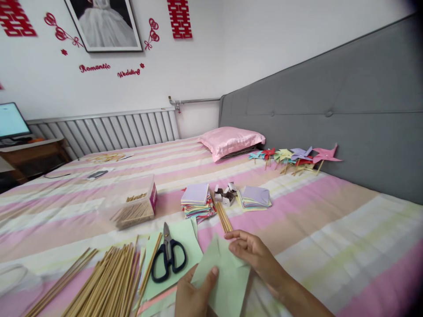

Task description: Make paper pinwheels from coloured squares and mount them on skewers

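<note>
A pale green sheet of paper [229, 284] is held up in front of me, with slits running in from its edge. My left hand [194, 293] grips it from the lower left, thumb flat on top. At the upper right, my right hand [253, 253] has its fingers closed at a flap of the same sheet. Scissors with dark handles [169, 253] lie just left of the sheet, on a stack of green paper [188, 237]. A few thin wooden sticks [224, 218] lie beyond my right fingertips.
Many wooden sticks [105, 281] spread at the lower left. Behind them stands a clear plastic box [135, 211] of smaller sticks. Two piles of coloured paper squares [195, 194] [254, 197] flank small boxes [227, 193]. Finished pinwheels [300, 154] and a pink pillow [231, 140] rest near the headboard.
</note>
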